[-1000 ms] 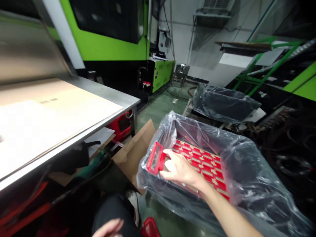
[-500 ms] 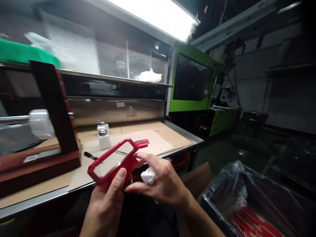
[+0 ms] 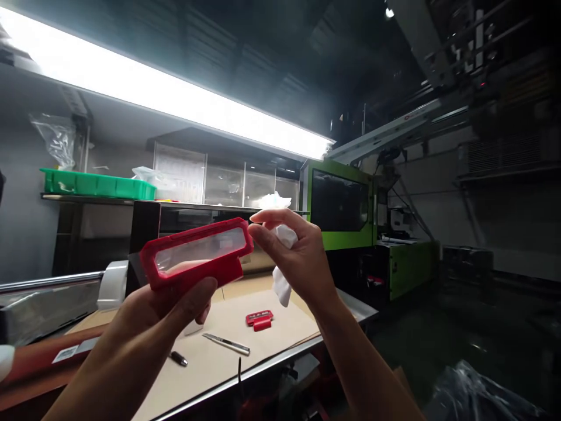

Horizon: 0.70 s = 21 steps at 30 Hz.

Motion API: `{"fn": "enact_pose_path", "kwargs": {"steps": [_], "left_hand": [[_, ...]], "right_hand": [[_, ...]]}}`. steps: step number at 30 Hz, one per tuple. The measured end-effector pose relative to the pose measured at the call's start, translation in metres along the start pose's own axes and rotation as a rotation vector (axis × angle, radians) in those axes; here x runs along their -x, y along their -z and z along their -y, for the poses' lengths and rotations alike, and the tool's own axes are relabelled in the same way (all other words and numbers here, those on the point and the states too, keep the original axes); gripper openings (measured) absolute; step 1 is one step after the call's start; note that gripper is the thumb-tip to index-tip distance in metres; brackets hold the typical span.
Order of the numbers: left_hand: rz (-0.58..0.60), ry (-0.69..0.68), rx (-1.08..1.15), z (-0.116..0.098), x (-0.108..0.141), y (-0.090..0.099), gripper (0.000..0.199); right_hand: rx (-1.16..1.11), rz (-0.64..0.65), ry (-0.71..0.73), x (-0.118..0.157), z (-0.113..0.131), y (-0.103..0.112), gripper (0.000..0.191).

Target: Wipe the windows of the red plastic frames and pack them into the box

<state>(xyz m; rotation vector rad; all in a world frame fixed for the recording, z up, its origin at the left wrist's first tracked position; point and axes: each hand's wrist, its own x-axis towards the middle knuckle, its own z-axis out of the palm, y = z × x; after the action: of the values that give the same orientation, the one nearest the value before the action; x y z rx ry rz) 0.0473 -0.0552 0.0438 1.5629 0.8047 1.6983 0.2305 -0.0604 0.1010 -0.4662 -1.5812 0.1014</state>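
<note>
My left hand (image 3: 175, 316) grips a red frame (image 3: 197, 278) with a clear window, thumb on its lower front edge, and the frame is raised above the bench, slightly tilted. At the frame's right end, my right hand (image 3: 298, 251) has thumb and index finger close together; a crumpled white cloth (image 3: 283, 285) is held in its other fingers. On the bench (image 3: 284, 327) below lie a smaller red part (image 3: 259, 320), a cutter knife (image 3: 227, 344) and a dark pen-like tool (image 3: 178, 358).
A green tray (image 3: 99, 184) stands on the upper shelf at left. Below it are a white roll (image 3: 113, 285) and a dark red device (image 3: 56, 362). A green machine (image 3: 342, 237) stands behind to the right. Clear plastic (image 3: 477, 392) shows at lower right.
The view has tilted upward. Both hands have risen with the red frame, now held higher over the bench. My right thumb and index finger have come closer together, and more cloth shows.
</note>
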Motion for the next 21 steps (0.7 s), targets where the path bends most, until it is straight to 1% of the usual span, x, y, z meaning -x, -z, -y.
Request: {"fn": "enact_pose_path", "kwargs": {"steps": [3,4,9,14,17,21], "left_hand": [[0.062,-0.021,-0.173,-0.004,-0.001,0.002,0.036],[0.057,-0.020,-0.186,-0.005,-0.001,0.002,0.035],[0.054,-0.111,-0.203,-0.012,-0.002,0.004,0.032],[0.059,-0.123,-0.175,-0.016,-0.005,0.005,0.033],[0.078,-0.092,-0.200,-0.016,-0.003,0.006,0.034],[0.091,-0.012,-0.231,-0.017,-0.001,0.005,0.036]], "right_hand": [[0.019,0.002,0.062,-0.006,0.005,0.001,0.017],[0.028,0.004,0.077,-0.007,0.006,0.001,0.017],[0.026,0.036,0.086,-0.011,0.010,0.002,0.016],[0.022,0.052,0.104,-0.015,0.012,0.001,0.011],[0.014,0.037,0.131,-0.016,0.014,-0.001,0.007],[0.050,0.044,0.187,-0.016,0.015,-0.002,0.008]]}}
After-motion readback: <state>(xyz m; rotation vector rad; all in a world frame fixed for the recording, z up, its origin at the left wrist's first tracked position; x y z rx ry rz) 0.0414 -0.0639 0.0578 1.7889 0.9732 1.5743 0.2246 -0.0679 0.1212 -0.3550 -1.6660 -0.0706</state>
